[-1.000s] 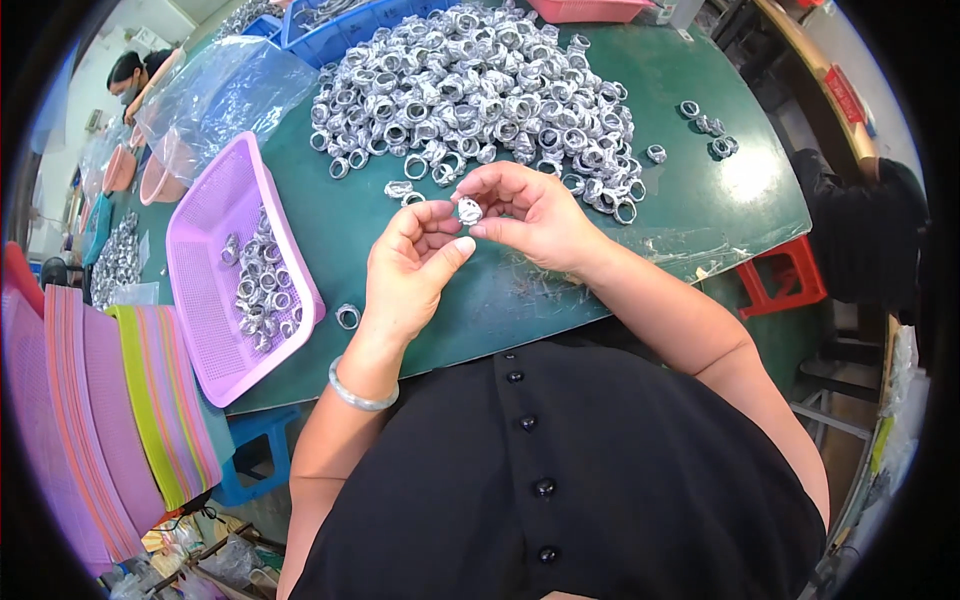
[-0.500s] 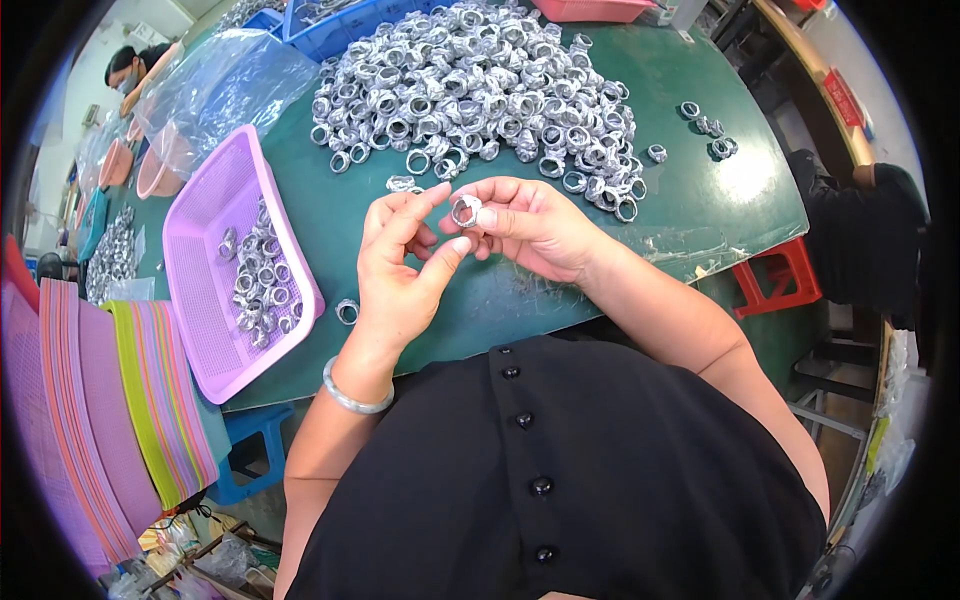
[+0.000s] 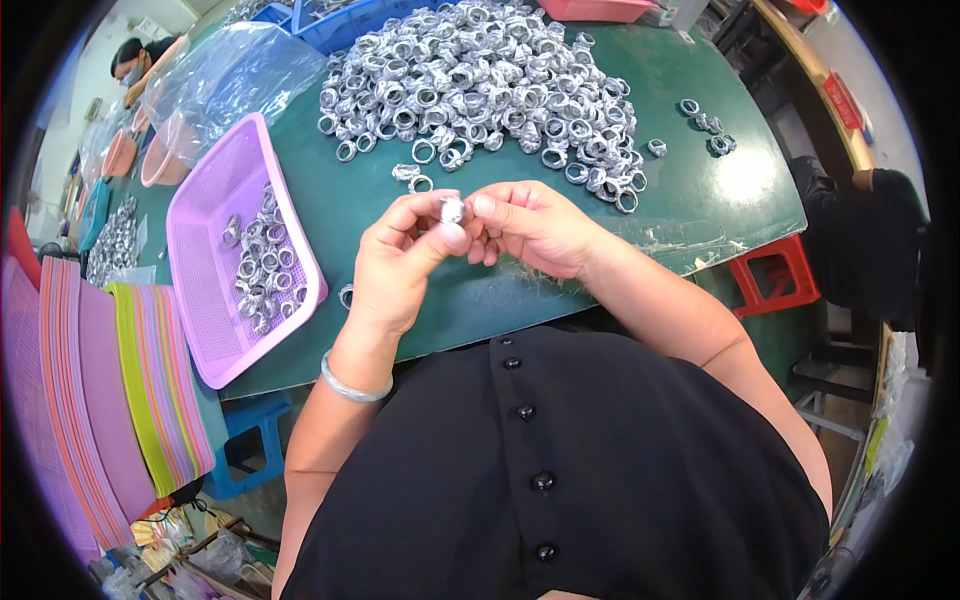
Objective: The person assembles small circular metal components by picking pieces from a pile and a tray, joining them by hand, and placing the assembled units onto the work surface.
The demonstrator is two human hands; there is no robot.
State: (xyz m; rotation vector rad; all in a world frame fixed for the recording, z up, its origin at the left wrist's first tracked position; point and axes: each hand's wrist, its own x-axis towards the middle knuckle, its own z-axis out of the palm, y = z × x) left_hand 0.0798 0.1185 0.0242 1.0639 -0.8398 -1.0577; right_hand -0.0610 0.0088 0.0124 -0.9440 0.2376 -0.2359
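Silvery ring: between eleven and twelve o'clock from the black shirt; likely light, stiff, perhaps slick.
Left-hand grip: clamped on the ring.
Right-hand grip: ring's three o'clock, just beside; cannot tell whether it pinches too.
Ring sides: probably best pinched opposite each other.

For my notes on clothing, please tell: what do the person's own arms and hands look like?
The left hand and right hand wear no gloves. A pale, smooth bangle circles the left wrist; the right has none. No sleeves show on the forearms.
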